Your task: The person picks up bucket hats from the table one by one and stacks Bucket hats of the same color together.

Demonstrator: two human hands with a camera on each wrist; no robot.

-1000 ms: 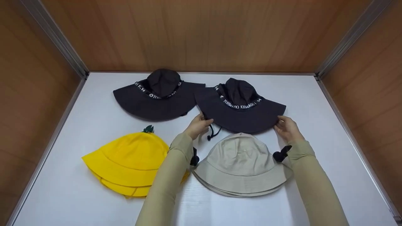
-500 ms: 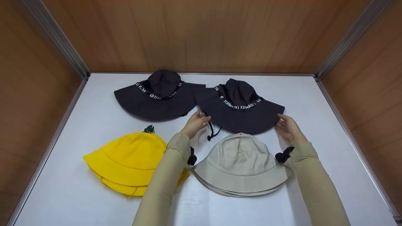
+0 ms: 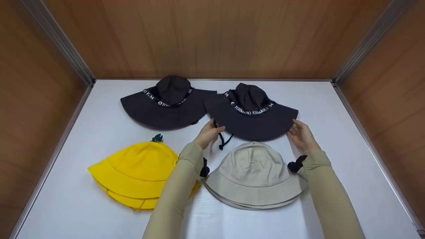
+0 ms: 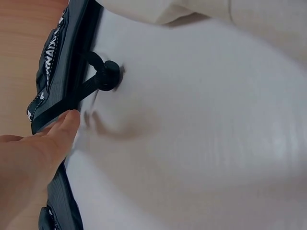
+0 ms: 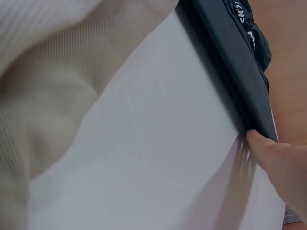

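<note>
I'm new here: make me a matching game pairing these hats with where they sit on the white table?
Things:
1. yellow hat
2. beige hat
3. black hat touched by both hands
4. other black hat

Places:
A. far left
B. near right
C. far right
D. near left

Pairs: 1-D, 2-B, 3-C, 4-A

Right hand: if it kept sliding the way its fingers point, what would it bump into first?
The right hand already touches the brim of the right black hat; going on, it would probably push into that hat's crown.
</note>
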